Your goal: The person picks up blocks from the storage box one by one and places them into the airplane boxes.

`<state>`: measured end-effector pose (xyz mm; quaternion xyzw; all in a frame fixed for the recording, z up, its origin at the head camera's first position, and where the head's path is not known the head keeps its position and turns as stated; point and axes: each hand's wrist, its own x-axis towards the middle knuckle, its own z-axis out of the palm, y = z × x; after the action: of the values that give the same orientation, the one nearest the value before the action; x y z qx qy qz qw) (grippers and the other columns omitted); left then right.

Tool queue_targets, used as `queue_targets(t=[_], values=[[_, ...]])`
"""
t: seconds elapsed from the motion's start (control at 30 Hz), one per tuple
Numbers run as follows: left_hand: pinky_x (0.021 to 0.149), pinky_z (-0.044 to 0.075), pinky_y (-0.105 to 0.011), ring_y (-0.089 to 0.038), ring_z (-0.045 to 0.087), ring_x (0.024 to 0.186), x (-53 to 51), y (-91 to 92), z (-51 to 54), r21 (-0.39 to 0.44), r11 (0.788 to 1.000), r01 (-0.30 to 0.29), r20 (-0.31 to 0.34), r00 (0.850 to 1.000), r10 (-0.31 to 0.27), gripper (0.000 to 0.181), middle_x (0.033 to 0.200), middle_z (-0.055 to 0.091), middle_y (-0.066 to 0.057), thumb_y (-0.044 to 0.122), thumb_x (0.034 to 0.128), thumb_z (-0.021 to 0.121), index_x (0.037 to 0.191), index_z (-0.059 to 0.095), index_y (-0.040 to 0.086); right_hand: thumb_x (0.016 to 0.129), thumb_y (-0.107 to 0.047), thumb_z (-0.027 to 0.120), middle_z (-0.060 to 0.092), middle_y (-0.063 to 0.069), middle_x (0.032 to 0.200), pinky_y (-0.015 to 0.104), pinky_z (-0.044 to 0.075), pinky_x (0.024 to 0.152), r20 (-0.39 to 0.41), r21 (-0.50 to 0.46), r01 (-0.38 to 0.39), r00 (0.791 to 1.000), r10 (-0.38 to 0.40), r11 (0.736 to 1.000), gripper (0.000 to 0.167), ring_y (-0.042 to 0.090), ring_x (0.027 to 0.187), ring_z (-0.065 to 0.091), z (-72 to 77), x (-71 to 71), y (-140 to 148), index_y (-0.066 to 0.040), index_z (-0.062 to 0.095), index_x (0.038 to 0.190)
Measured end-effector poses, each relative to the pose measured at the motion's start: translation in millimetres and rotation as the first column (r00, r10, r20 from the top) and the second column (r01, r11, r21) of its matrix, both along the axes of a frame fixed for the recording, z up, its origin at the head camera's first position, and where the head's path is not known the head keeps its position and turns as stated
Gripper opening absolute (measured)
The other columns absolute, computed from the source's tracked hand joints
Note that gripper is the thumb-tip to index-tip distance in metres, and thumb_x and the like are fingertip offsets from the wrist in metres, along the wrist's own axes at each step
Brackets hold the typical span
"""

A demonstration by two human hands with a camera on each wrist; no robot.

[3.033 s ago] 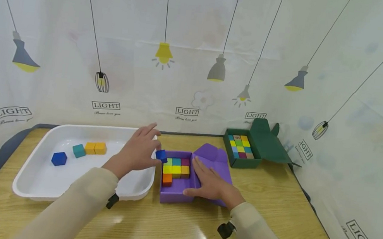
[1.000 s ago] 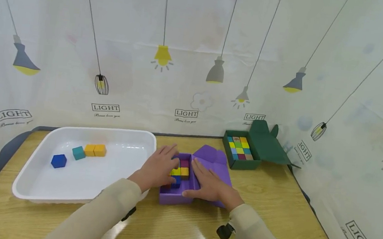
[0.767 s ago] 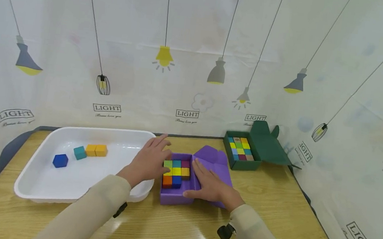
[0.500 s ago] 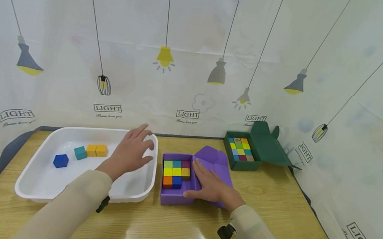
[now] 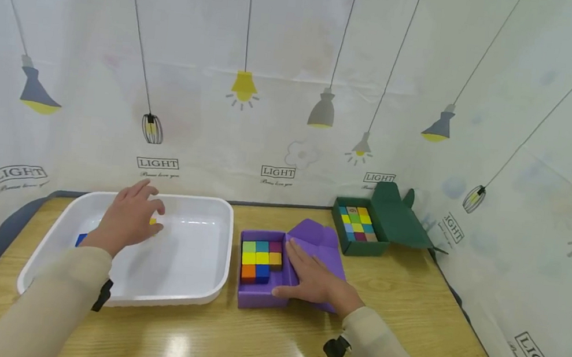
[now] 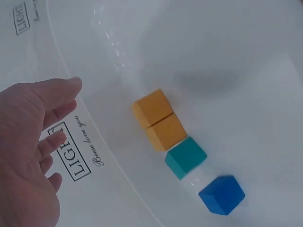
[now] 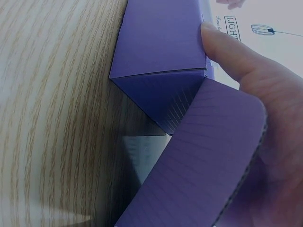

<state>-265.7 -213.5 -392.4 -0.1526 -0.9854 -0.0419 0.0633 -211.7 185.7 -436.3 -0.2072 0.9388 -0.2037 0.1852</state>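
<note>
My left hand (image 5: 127, 217) hovers over the white tray (image 5: 195, 294), fingers loosely bent and holding nothing. Under it in the left wrist view lie two touching orange cubes (image 6: 160, 120), a teal cube (image 6: 185, 158) against them and a blue cube (image 6: 222, 195) a little apart. In the head view that hand hides most of these. My right hand (image 5: 313, 277) lies with straight fingers on the opened lid of the purple box (image 5: 261, 301), thumb at the box's edge. Inside the box sit several coloured cubes, among them an orange-red cube (image 5: 248, 273) and a dark blue cube (image 5: 262, 273).
An open green box (image 5: 364, 248) filled with coloured cubes stands at the back right, its lid (image 5: 401, 221) folded out to the right. Behind the wooden table (image 5: 227, 341) hangs a pale backdrop (image 5: 194, 105) printed with lamps.
My left hand put the dark blue cube into the purple box beside the orange-red one, let go, and moved left over the tray's cubes. The right hand has stayed on the purple box.
</note>
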Motion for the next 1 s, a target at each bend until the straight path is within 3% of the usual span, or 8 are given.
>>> queue_targets(t=[0.2, 0.4, 0.63, 0.83, 1.0], values=[[0.114, 0.023, -0.066, -0.046, 0.034, 0.132, -2.1, -19.5, -4.8, -0.004, 1.0, -0.031, 0.063, 0.998, 0.031, 0.029, 0.126, 0.057, -0.024, 0.019, 0.079, 0.078, 0.104, 0.072, 0.006, 0.083, -0.067, 0.06, -0.004, 0.003, 0.166, 0.053, 0.012, 0.125, 0.0, 0.004, -0.001, 1.0, 0.001, 1.0, 0.109, 0.022, 0.155, 0.002, -0.9, 0.2, -0.1, -0.015, -0.001, 0.158], [0.113, 0.023, -0.068, -0.047, 0.035, 0.129, -4.4, -28.6, -17.0, -0.021, 0.998, -0.052, 0.097, 0.994, 0.054, 0.033, 0.127, 0.057, -0.027, 0.018, 0.0792, 0.078, 0.109, 0.072, 0.004, 0.084, -0.065, 0.06, -0.004, 0.005, 0.166, 0.054, 0.013, 0.124, 0.005, 0.003, -0.008, 1.0, 0.008, 1.0, 0.108, 0.023, 0.155, 0.002, 0.7, 1.6, -2.2, -0.014, -0.001, 0.157], [0.113, 0.022, -0.069, -0.051, 0.031, 0.132, -7.7, -31.0, -24.1, -0.049, 0.996, -0.077, 0.118, 0.99, 0.083, 0.042, 0.131, 0.053, -0.029, 0.016, 0.0769, 0.079, 0.115, 0.07, 0.002, 0.085, -0.064, 0.061, -0.003, 0.004, 0.167, 0.053, 0.013, 0.124, 0.015, 0.002, 0.009, 1.0, -0.009, 1.0, 0.107, 0.023, 0.155, 0.003, 2.1, 2.3, -3.0, -0.015, 0.0, 0.158], [0.11, 0.025, -0.07, -0.051, 0.032, 0.129, -10.8, -33.5, -20.0, -0.073, 0.994, -0.076, 0.162, 0.983, 0.087, 0.045, 0.132, 0.052, -0.03, 0.021, 0.0776, 0.08, 0.117, 0.069, 0.003, 0.084, -0.066, 0.06, -0.005, 0.002, 0.166, 0.053, 0.013, 0.125, 0.014, 0.006, 0.008, 1.0, -0.008, 1.0, 0.108, 0.023, 0.155, 0.002, -0.3, 0.2, -0.8, -0.016, -0.002, 0.158], [0.108, 0.029, -0.07, -0.049, 0.037, 0.125, -15.2, -34.3, -16.3, -0.076, 0.994, -0.073, 0.161, 0.983, 0.084, 0.045, 0.129, 0.055, -0.03, 0.023, 0.0773, 0.081, 0.117, 0.069, 0.004, 0.084, -0.065, 0.061, -0.005, 0.002, 0.166, 0.053, 0.013, 0.125, 0.013, 0.006, 0.009, 1.0, -0.009, 1.0, 0.107, 0.023, 0.155, 0.002, -0.4, 0.2, -0.3, -0.016, -0.001, 0.158]])
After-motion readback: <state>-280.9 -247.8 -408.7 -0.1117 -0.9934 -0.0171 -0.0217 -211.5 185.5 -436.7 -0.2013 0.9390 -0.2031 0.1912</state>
